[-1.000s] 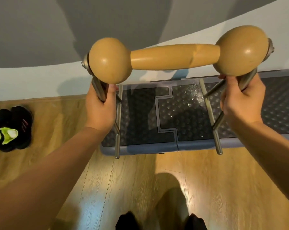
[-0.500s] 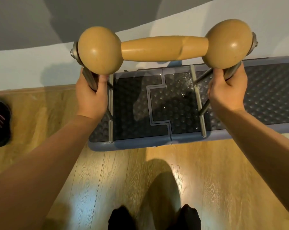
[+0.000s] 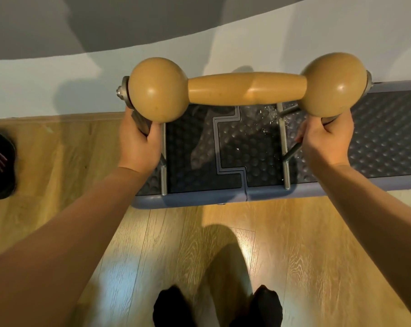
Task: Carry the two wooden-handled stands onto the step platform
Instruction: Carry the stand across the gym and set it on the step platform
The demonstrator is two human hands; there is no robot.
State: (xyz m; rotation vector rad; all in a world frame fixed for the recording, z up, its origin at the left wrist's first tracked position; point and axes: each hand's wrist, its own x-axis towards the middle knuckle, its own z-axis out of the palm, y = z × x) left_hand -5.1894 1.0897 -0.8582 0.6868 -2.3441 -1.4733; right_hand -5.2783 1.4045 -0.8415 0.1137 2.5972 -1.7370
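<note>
Both hands hold one wooden-handled stand (image 3: 247,88) up in front of the camera, over the step platform (image 3: 386,138). The left hand (image 3: 138,142) has its grip clamped round the metal leg under the left wooden ball; the right hand (image 3: 324,140) has its grip clamped round the metal leg under the right ball. The wooden handle runs left to right between the two balls. The stand's metal foot bars (image 3: 285,147) lie over the near part of the platform's dark studded top; whether they touch it cannot be told. The platform sits on a wooden floor (image 3: 199,244) against a pale wall. A dark shoe (image 3: 0,166) lies at the far left. Two dark-socked feet (image 3: 217,308) show at the near edge.
</note>
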